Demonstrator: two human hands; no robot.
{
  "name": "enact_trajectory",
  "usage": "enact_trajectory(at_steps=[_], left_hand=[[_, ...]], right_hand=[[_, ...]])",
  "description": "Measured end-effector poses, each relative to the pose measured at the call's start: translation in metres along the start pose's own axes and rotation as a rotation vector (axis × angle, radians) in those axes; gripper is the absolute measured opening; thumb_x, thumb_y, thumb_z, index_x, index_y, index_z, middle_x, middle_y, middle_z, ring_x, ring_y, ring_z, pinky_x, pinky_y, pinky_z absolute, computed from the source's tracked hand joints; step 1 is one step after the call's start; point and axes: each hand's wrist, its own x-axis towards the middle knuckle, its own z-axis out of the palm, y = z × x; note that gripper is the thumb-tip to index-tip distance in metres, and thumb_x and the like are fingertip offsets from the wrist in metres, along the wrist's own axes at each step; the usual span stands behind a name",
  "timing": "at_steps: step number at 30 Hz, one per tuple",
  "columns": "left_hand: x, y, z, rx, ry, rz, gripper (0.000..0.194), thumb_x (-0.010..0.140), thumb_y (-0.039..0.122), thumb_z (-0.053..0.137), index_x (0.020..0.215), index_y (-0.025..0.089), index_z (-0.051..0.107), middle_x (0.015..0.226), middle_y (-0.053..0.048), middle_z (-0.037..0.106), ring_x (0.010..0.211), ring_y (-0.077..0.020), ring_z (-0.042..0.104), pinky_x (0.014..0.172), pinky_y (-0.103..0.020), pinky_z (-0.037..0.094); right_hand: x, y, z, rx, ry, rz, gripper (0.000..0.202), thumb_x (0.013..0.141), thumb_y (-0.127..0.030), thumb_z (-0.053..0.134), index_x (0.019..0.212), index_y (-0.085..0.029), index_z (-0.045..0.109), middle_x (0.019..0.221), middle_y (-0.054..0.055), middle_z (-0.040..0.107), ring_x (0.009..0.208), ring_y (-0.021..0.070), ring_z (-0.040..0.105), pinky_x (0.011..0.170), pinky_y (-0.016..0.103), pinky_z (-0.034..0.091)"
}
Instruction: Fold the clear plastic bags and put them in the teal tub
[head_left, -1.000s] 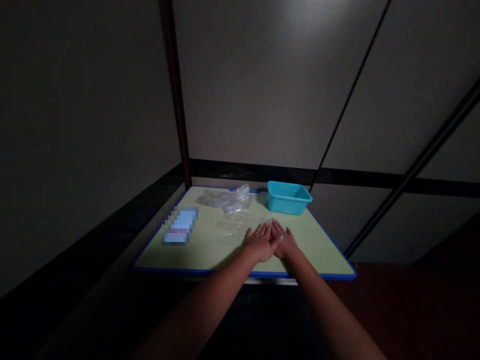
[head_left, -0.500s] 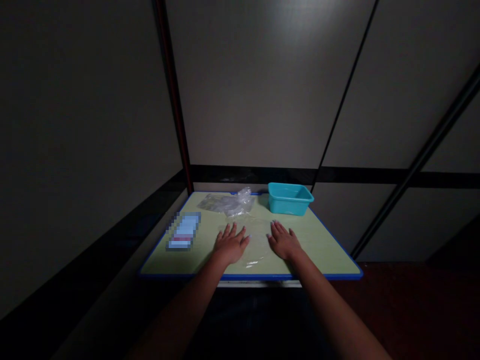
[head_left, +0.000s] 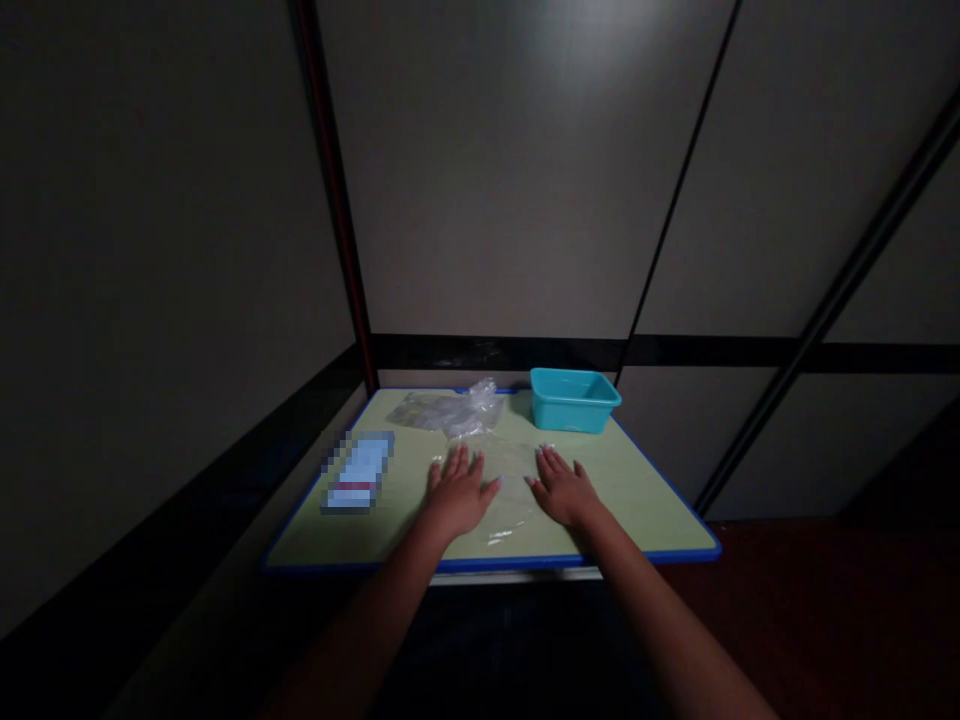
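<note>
A thin, clear plastic bag (head_left: 508,492) lies flat on the pale green tabletop, its outline hard to make out. My left hand (head_left: 459,492) rests palm down on its left side, fingers stretched out. On the right side of the bag, my right hand (head_left: 562,486) is also laid flat, with the thumb apart from the fingers. Just beyond my hands lies a crumpled heap of clear plastic bags (head_left: 454,410); whether it touches the flat bag I cannot tell.
A turquoise plastic basket (head_left: 574,416) stands at the back right of the blue-edged table (head_left: 645,515). On the left lies a blurred-out, phone-like rectangle (head_left: 361,470). Panelled walls (head_left: 495,200) close in behind and to the left.
The view has shifted slightly, moving the table a little left and down in the picture. My left hand's fingers are a bit closer together. Both hands stay flat on the bag.
</note>
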Motion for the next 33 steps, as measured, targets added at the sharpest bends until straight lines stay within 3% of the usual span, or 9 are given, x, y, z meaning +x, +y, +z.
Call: enact_trajectory(at_steps=[5, 9, 15, 19, 23, 29, 33], left_hand=[[0.017, 0.039, -0.009, -0.120, -0.157, 0.347, 0.068, 0.089, 0.062, 0.007, 0.145, 0.023, 0.018, 0.152, -0.009, 0.008, 0.139, -0.0207, 0.003, 0.107, -0.053, 0.009], [0.043, 0.056, -0.007, -0.148, -0.176, 0.454, 0.066, 0.091, 0.058, 0.005, 0.145, 0.022, 0.013, 0.152, -0.008, 0.011, 0.139, -0.0194, 0.006, 0.108, -0.051, 0.011], [0.066, 0.038, 0.011, -0.084, -0.119, 0.440, 0.059, 0.092, 0.055, 0.013, 0.144, 0.027, 0.021, 0.151, -0.002, 0.015, 0.139, -0.0200, 0.010, 0.108, -0.051, 0.011], [0.066, 0.026, 0.015, -0.089, -0.123, 0.327, 0.062, 0.090, 0.057, 0.019, 0.144, 0.028, 0.020, 0.151, 0.000, 0.012, 0.139, -0.0246, 0.007, 0.107, -0.054, 0.011], [0.064, 0.024, 0.013, -0.085, -0.156, 0.181, 0.071, 0.085, 0.064, 0.027, 0.145, 0.026, 0.017, 0.152, -0.002, 0.007, 0.138, -0.0311, 0.000, 0.107, -0.055, 0.008], [0.056, 0.028, 0.013, -0.081, -0.150, 0.109, 0.068, 0.086, 0.062, 0.027, 0.145, 0.028, 0.018, 0.152, -0.005, 0.006, 0.138, -0.0292, -0.001, 0.105, -0.058, 0.008], [0.055, 0.029, 0.012, -0.080, -0.115, 0.177, 0.061, 0.088, 0.057, 0.027, 0.143, 0.030, 0.021, 0.151, -0.009, 0.009, 0.139, -0.0249, 0.000, 0.105, -0.057, 0.005]], right_hand=[[-0.004, -0.001, -0.002, -0.011, -0.038, 0.000, 0.067, 0.090, -0.045, 0.020, 0.145, -0.009, 0.012, 0.152, 0.011, 0.005, 0.139, 0.0213, 0.002, 0.107, 0.051, 0.008], [-0.006, -0.001, -0.002, -0.010, -0.032, 0.014, 0.066, 0.089, -0.041, 0.021, 0.145, -0.008, 0.010, 0.152, 0.010, 0.007, 0.139, 0.0207, 0.003, 0.108, 0.048, 0.009], [-0.008, -0.002, -0.003, 0.006, 0.004, 0.036, 0.071, 0.089, -0.051, 0.018, 0.145, -0.009, 0.014, 0.151, 0.010, 0.009, 0.139, 0.0232, 0.003, 0.108, 0.048, 0.006], [-0.008, -0.002, -0.003, 0.010, -0.006, 0.062, 0.073, 0.087, -0.058, 0.017, 0.146, -0.015, 0.014, 0.152, 0.005, 0.006, 0.139, 0.0265, 0.000, 0.107, 0.053, 0.001], [-0.008, -0.001, -0.004, 0.018, -0.013, 0.062, 0.072, 0.087, -0.059, 0.016, 0.146, -0.019, 0.012, 0.152, 0.004, 0.007, 0.139, 0.0255, 0.000, 0.105, 0.057, -0.002], [-0.012, -0.001, -0.007, 0.027, -0.017, 0.046, 0.073, 0.086, -0.064, 0.013, 0.146, -0.022, 0.013, 0.152, 0.003, 0.009, 0.139, 0.0250, 0.003, 0.104, 0.060, -0.003], [-0.012, -0.001, -0.008, 0.025, -0.022, 0.034, 0.073, 0.086, -0.065, 0.009, 0.145, -0.022, 0.015, 0.152, 0.003, 0.009, 0.139, 0.0234, 0.003, 0.105, 0.059, -0.002]])
